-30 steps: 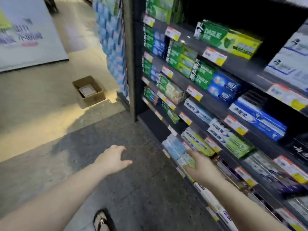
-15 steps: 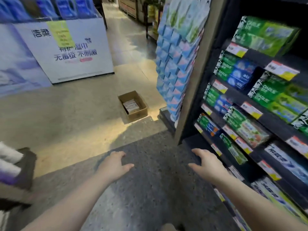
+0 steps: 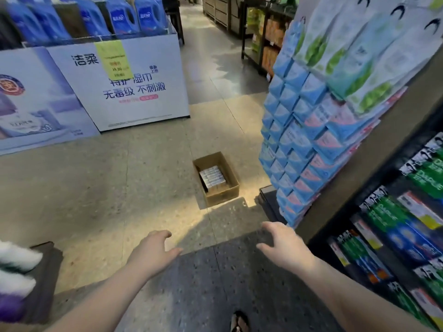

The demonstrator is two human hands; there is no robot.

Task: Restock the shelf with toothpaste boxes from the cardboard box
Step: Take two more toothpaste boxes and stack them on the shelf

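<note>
Cardboard box (image 3: 221, 196) on floor, toothpaste boxes (image 3: 212, 177) inside, left hand (image 3: 153, 250), right hand (image 3: 285, 245) spread, empty

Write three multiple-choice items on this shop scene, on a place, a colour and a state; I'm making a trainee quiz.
1. Where is the cardboard box? A on the floor B on a counter C on a trolley
2. What colour are the jugs on the display? A red B blue C yellow
3. What do the left hand and right hand hold? A jugs B nothing C the cardboard box
Answers: 1 A, it stands on the floor tiles; 2 B, all are blue; 3 B, both are open and empty.
</note>
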